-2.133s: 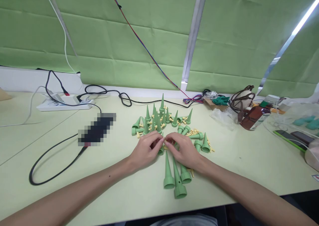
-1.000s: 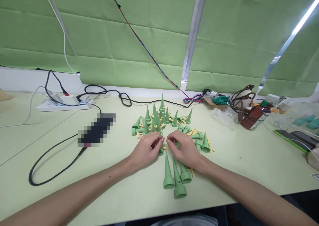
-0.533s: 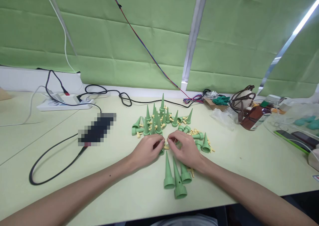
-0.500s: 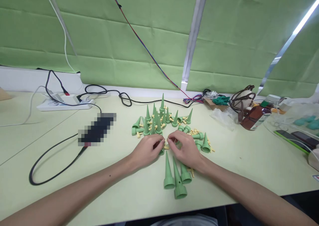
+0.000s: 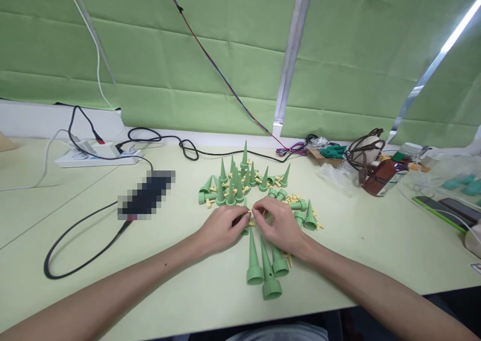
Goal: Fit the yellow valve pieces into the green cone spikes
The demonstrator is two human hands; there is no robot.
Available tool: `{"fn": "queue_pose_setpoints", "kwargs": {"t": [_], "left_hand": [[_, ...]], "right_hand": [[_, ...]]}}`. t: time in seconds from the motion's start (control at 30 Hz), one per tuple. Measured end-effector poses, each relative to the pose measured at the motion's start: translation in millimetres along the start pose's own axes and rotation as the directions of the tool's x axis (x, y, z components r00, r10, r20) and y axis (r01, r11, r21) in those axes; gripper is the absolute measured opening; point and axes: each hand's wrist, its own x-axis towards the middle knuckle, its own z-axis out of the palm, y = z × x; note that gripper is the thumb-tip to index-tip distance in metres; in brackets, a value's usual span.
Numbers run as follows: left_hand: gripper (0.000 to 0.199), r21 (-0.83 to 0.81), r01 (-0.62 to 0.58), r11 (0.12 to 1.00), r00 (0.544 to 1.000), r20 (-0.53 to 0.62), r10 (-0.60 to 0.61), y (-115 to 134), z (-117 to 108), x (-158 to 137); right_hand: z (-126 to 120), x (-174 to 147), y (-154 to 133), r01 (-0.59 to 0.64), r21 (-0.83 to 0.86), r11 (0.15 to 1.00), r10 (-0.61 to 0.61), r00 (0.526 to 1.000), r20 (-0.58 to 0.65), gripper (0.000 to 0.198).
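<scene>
Since the earlier frames very little has shifted: both hands remain low over the same spot on the table point(image 5: 210, 291), the fingertips a touch closer together than half a second ago, and the piles around them lie as they did. Nearest the viewer three long green cones point(image 5: 265, 266) lie on their sides on the smooth, pale green tabletop, wide round collars toward the table edge, slim tips pointing away; they look like matte moulded plastic. Just beyond them the left hand point(image 5: 221, 228) and the right hand point(image 5: 280, 225) meet thumb to thumb, fingers curled in and pinched on a small yellow plug point(image 5: 251, 222), with a green cone point(image 5: 245, 229) partly hidden under the left fingers; which hand bears the plug's weight cannot be told. The plug sits right between the two thumbs, just above the table, at the near edge of the cone heap. Behind the hands stands a cluster of upright cones point(image 5: 236, 183), sharp-tipped, mixed with scattered yellow plugs point(image 5: 296, 199), small and stubby. Left of the heap lies a dark blurred block point(image 5: 146, 194) with a glossy black cable point(image 5: 75, 240) looping off it. Farther back a white power strip point(image 5: 97, 156) rests by the wall, and to the right a brown strapped bag point(image 5: 372, 168) sits beside crinkled clear plastic, under creased green fabric panels point(image 5: 188, 55)
</scene>
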Motion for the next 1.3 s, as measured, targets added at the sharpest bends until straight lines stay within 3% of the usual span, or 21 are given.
{"fn": "queue_pose_setpoints", "kwargs": {"t": [0.5, 1.3], "left_hand": [[0.026, 0.036, 0.010, 0.999, 1.000, -0.016, -0.010, 0.1, 1.4, -3.0], [0.026, -0.070, 0.004, 0.998, 0.992, -0.122, -0.013, 2.2, 2.4, -4.5]], "right_hand": [[-0.4, 0.2, -2.2, -0.011, 0.000, 1.000, 0.011, 1.000, 0.006, 0.011], [-0.3, -1.3, 0.8, -0.057, -0.058, 0.997, 0.060, 0.996, 0.062, 0.012]]}}
